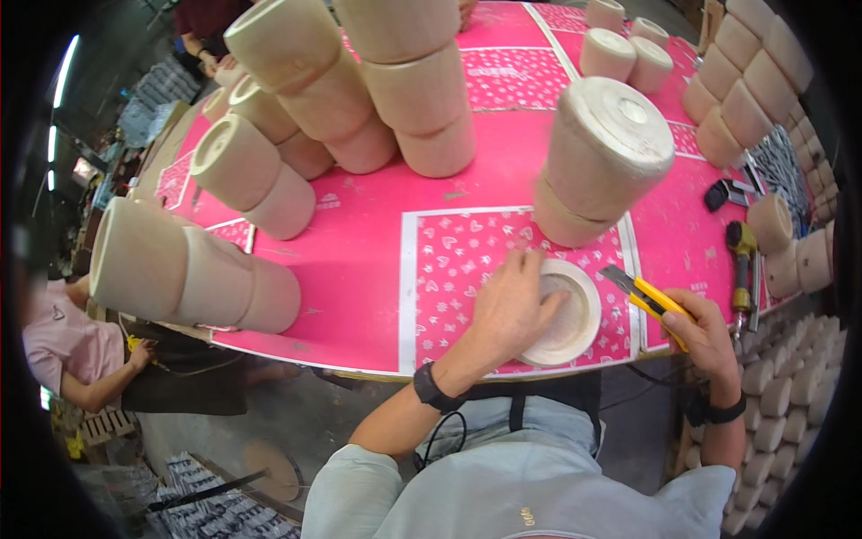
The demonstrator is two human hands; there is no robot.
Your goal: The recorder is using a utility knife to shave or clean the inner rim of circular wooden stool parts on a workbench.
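Note:
A round cream piece with a raised rim and a shallow hollow [582, 310], plaster-like, rests at the near edge of the pink table. My left hand [514, 305] grips its left side, the thumb reaching over the rim into the hollow and the fingers bent at the far side. To the right, apart from the piece, my right hand [705, 334] is closed round a yellow utility knife [654, 301]. Its blade is out and points up and left toward the piece. Just beyond stands a tall cream cylinder stack [602, 162].
More cream cylinders stand stacked at the left [193, 269] and back [413, 99]. A yellow and black hand tool [741, 260] and a black and silver tool [729, 193] lie at the right. A person in a pink shirt [76, 332] works at the left, another person [211, 27] behind.

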